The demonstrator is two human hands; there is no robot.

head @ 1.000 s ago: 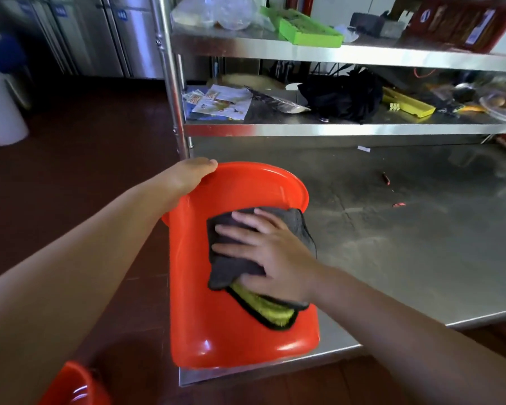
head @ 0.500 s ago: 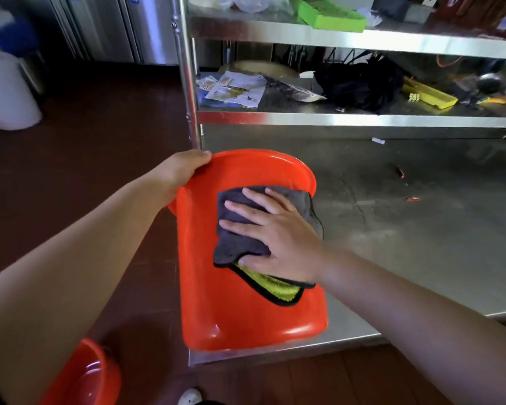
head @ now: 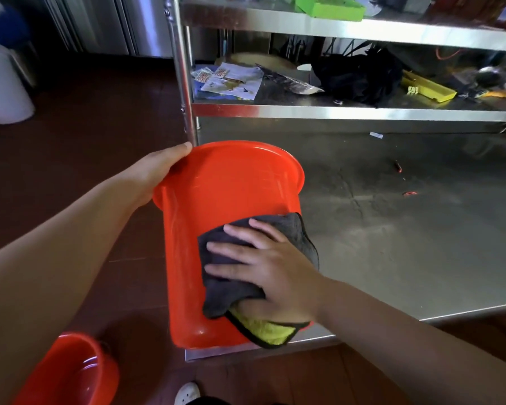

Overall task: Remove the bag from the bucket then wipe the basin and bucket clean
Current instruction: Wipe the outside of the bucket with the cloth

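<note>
An orange bucket (head: 216,206) lies tilted on its side at the near left corner of the steel table, its mouth turned away from me. My left hand (head: 155,171) grips the bucket's rim at the upper left. My right hand (head: 263,273) lies flat, fingers spread, pressing a grey cloth (head: 225,290) with a yellow underside against the bucket's outer wall. An orange basin (head: 67,372) sits on the floor at the lower left, partly behind my left arm.
The steel table (head: 406,229) stretches to the right with small red scraps on it. Above it, steel shelves (head: 333,111) hold papers, a black bag (head: 360,77) and yellow and green trays. A white bin (head: 0,86) stands on the dark floor at far left.
My right hand has slid the cloth down the bucket's side towards its base. The left hand keeps its grip on the rim. The camera has tilted down, showing more of the basin.
</note>
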